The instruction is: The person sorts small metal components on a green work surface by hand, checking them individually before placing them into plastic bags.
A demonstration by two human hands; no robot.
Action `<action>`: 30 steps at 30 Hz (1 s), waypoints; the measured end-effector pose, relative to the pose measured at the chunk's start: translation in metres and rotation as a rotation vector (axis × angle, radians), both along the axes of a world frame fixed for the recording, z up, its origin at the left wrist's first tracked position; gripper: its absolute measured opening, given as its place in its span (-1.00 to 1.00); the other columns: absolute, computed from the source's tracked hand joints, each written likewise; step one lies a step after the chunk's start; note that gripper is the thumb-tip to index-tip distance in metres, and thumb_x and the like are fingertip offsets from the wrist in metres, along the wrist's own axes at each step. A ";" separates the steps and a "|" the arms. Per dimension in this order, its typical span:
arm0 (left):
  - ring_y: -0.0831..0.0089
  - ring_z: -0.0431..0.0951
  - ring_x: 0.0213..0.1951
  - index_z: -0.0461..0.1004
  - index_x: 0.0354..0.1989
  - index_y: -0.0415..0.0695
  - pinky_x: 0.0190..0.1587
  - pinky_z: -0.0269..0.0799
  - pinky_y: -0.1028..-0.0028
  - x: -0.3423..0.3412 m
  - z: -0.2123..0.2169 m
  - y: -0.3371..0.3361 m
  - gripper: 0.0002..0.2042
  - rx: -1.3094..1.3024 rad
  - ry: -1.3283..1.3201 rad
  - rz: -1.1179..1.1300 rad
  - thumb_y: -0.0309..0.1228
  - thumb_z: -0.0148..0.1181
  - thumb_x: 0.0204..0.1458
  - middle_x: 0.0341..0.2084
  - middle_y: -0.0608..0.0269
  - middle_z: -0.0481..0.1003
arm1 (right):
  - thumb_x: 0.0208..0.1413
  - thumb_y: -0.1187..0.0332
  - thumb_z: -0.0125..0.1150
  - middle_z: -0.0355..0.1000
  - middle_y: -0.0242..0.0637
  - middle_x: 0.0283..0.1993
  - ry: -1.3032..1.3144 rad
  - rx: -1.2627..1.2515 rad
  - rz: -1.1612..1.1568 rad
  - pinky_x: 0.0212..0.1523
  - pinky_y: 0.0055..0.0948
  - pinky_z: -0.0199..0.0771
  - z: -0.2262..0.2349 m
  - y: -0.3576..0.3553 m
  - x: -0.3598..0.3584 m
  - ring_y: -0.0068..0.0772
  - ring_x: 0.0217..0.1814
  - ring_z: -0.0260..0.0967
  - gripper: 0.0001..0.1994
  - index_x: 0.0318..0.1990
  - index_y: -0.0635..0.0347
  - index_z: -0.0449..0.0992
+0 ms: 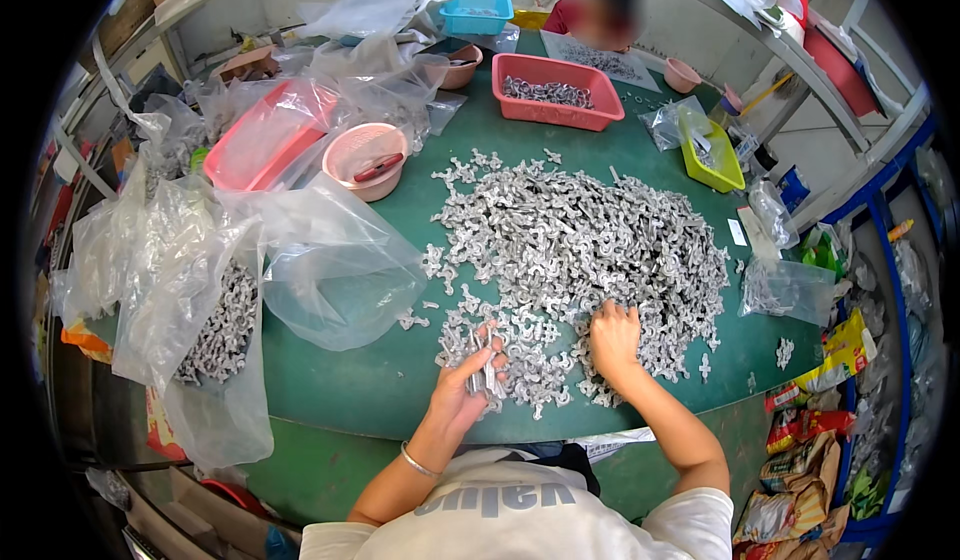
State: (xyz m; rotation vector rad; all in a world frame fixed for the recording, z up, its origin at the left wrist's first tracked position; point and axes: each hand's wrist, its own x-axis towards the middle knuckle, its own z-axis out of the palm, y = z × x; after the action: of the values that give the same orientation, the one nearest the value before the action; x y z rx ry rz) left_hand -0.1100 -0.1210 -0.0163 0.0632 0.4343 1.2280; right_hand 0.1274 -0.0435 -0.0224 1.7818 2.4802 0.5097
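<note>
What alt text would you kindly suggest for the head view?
A person's left hand holds small silvery parts while the right hand touches a large pile of similar parts on a green table; a pink tray stands beyond.

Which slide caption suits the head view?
Left hand holding grey parts, right hand at a heap on a green table.

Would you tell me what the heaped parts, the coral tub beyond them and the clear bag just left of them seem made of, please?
Heaped parts: probably cast metal, going by their silvery, slightly glinting surfaces; which metal is unclear.
Coral tub: most likely moulded plastic, smooth and evenly coloured, with a rounded rim.
Clear bag: apparently thin, glossy plastic film; the green tabletop shows through.
</note>
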 end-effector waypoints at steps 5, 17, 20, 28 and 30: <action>0.51 0.33 -0.31 0.24 0.09 -0.10 -0.32 0.38 0.50 0.000 0.001 0.001 -0.56 -0.007 0.031 0.010 -0.51 0.13 -0.02 -0.26 0.30 0.33 | -0.21 0.44 0.11 0.37 -0.25 -0.38 0.040 0.013 -0.020 -0.21 -0.28 0.23 -0.006 0.001 0.010 -0.29 -0.29 0.37 -0.91 -0.50 0.18 0.53; 0.50 0.34 -0.28 0.28 0.05 -0.07 -0.29 0.35 0.49 0.001 -0.010 0.000 -0.60 -0.003 -0.004 -0.007 -0.51 0.12 0.00 -0.24 0.30 0.36 | -0.22 0.54 0.13 0.34 -0.13 -0.39 0.163 -0.101 -0.033 -0.24 -0.24 0.26 0.004 0.004 0.016 -0.16 -0.29 0.37 -0.97 -0.53 0.25 0.48; 0.50 0.34 -0.28 0.28 0.05 -0.07 -0.29 0.36 0.49 0.002 -0.010 0.000 -0.61 -0.017 -0.014 -0.008 -0.52 0.13 0.00 -0.24 0.29 0.36 | -0.21 0.53 0.11 0.37 -0.13 -0.41 0.230 -0.073 -0.055 -0.26 -0.28 0.24 -0.001 0.005 0.018 -0.21 -0.28 0.36 -0.95 -0.56 0.22 0.50; 0.46 0.35 -0.29 0.28 0.02 -0.08 -0.31 0.37 0.47 0.000 -0.011 0.000 -0.63 -0.035 -0.047 0.029 -0.53 0.13 0.00 -0.25 0.25 0.36 | -0.16 0.44 0.13 0.35 -0.16 -0.46 0.379 0.003 0.034 -0.25 -0.27 0.20 -0.002 0.000 0.019 -0.22 -0.31 0.32 -0.92 -0.57 0.22 0.48; 0.46 0.35 -0.29 0.28 0.01 -0.08 -0.30 0.37 0.47 0.000 -0.010 0.000 -0.63 -0.041 -0.043 0.035 -0.54 0.13 0.00 -0.25 0.25 0.36 | -0.16 0.42 0.22 0.33 -0.16 -0.43 0.352 0.019 0.002 -0.24 -0.26 0.19 -0.007 -0.001 0.019 -0.18 -0.30 0.30 -0.91 -0.50 0.24 0.48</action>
State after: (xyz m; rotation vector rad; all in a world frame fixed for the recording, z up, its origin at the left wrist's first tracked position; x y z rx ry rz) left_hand -0.1097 -0.1209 -0.0266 -0.0061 0.4247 1.2521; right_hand 0.1460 -0.0441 -0.0298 2.0309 2.7035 0.2349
